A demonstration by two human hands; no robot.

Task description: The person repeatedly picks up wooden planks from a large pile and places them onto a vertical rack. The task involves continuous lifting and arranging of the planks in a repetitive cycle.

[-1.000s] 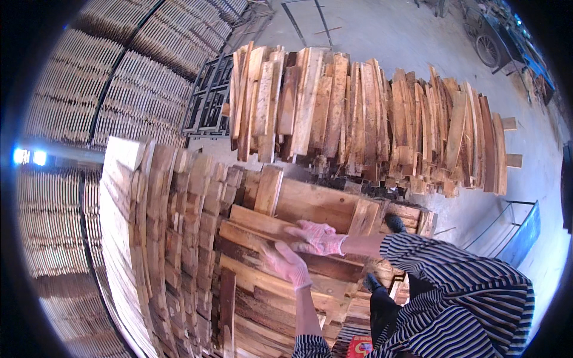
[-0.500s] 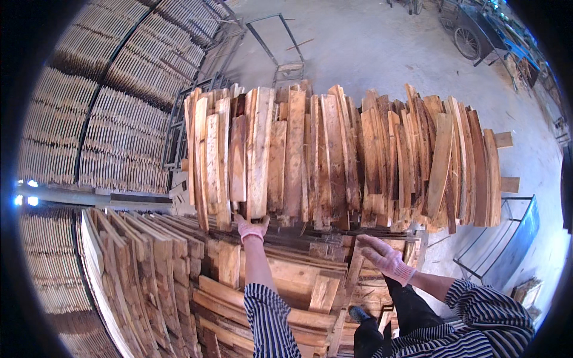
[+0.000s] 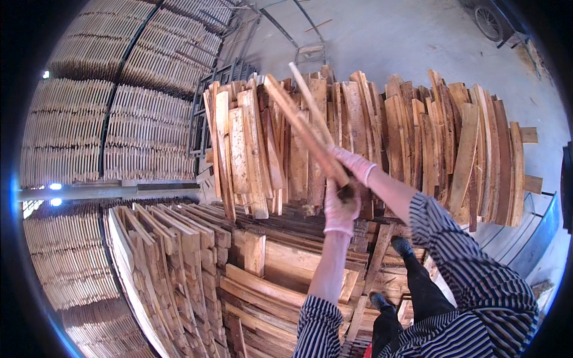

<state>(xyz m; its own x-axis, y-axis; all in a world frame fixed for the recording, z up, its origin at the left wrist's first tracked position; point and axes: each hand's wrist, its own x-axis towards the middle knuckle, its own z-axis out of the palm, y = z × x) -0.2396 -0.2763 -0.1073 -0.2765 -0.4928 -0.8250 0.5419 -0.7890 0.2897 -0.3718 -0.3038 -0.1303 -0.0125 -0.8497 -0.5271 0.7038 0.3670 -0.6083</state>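
Note:
Both my hands wear pale pink gloves. My left hand (image 3: 341, 210) is closed round the lower end of a brown wooden board (image 3: 307, 134), which is raised and tilts up to the left over the long row of boards. Just above it, my right hand (image 3: 356, 165) is closed at the lower end of a thinner, paler wooden strip (image 3: 310, 101), which lies beside the board. Its fingertips are partly hidden. Behind both pieces stands the wide row of rough boards (image 3: 465, 149), packed on edge side by side.
At the lower left, boards (image 3: 167, 250) lean in a stack, with more planks (image 3: 286, 265) lying below my left arm. Tall racks of stacked slats (image 3: 143, 131) fill the left. A blue metal frame (image 3: 531, 238) stands at right, a wheeled cart (image 3: 489, 24) at the far right.
My left hand has moved right and lifted a board from the row's left part. My right hand has come up and left to meet it, taking hold of the thin strip. The view has shifted.

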